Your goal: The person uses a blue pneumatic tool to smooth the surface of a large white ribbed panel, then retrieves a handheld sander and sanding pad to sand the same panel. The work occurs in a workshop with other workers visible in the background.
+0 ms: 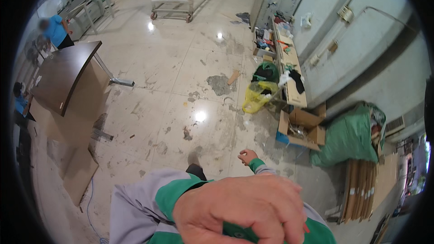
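Head: wide floor beside right grip

Left hand curled close, right hand beyond, stained floor

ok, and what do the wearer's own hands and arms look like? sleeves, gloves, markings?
Left hand and right hand are both bare, no gloves. The left sleeve is pale grey with a wide green cuff; the right sleeve matches, grey with a green band at the wrist. No cables or markings visible on either sleeve.
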`<act>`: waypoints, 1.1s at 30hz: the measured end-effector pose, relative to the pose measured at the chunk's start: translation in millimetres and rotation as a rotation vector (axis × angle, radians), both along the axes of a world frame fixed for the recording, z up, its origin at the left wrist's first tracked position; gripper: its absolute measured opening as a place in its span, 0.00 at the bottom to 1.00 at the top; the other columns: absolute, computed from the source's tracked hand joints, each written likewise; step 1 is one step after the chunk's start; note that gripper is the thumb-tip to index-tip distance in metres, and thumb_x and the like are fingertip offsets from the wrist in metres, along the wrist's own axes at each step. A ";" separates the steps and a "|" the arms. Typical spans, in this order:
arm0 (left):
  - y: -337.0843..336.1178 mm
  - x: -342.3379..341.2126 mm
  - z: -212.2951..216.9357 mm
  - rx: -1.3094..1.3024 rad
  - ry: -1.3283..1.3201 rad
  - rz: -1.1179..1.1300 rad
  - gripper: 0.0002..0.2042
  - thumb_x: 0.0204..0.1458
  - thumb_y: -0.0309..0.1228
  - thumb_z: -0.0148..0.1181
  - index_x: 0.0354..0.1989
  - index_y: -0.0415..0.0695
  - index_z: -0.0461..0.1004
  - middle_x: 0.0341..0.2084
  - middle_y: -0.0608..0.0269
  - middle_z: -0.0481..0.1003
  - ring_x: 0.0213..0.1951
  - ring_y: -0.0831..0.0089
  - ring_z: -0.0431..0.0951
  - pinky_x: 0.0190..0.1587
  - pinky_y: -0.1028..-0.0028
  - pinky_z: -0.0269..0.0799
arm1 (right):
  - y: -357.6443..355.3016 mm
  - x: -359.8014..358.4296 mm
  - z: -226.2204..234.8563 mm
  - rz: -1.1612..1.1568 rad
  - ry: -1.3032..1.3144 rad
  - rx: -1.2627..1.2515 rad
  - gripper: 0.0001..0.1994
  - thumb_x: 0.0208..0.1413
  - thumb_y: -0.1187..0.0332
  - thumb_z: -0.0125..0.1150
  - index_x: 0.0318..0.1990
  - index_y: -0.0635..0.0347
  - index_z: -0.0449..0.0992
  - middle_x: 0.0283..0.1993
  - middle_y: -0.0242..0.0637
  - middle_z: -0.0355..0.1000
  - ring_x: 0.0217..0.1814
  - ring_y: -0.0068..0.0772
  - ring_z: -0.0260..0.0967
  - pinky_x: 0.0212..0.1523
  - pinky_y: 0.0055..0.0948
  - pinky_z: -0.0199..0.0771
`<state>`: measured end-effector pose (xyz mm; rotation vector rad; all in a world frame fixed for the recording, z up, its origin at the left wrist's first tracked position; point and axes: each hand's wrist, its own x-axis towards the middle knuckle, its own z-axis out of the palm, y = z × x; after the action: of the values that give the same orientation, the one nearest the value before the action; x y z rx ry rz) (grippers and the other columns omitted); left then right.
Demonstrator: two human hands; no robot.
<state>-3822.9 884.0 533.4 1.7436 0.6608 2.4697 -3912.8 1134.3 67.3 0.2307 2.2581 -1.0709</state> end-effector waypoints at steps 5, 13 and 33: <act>-50.6 -185.1 -13.3 0.015 0.084 0.156 0.07 0.60 0.32 0.62 0.35 0.42 0.81 0.46 0.51 0.80 0.49 0.56 0.76 0.52 0.56 0.68 | -18.2 -200.0 -8.7 -0.123 0.033 -0.030 0.20 0.57 0.61 0.68 0.53 0.62 0.79 0.31 0.41 0.79 0.29 0.34 0.77 0.30 0.35 0.80; -109.8 -501.9 13.4 -0.257 -0.142 -0.164 0.15 0.61 0.43 0.63 0.42 0.42 0.81 0.46 0.48 0.80 0.49 0.52 0.78 0.63 0.52 0.62 | 18.9 -280.7 -46.8 -0.442 -0.298 0.127 0.14 0.57 0.59 0.64 0.43 0.60 0.83 0.31 0.40 0.82 0.31 0.38 0.80 0.34 0.38 0.82; -331.8 -1016.0 -523.9 -2.565 -0.833 0.334 0.26 0.63 0.53 0.47 0.55 0.45 0.79 0.52 0.45 0.80 0.57 0.52 0.79 0.62 0.58 0.71 | 41.9 -1175.8 35.8 -0.403 0.551 0.198 0.14 0.54 0.58 0.67 0.39 0.58 0.83 0.42 0.48 0.81 0.47 0.54 0.77 0.50 0.46 0.76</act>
<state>-4838.9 552.1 9.5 -0.4071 2.0425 0.3457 -5088.7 1176.1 103.2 0.5476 2.9033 -1.2218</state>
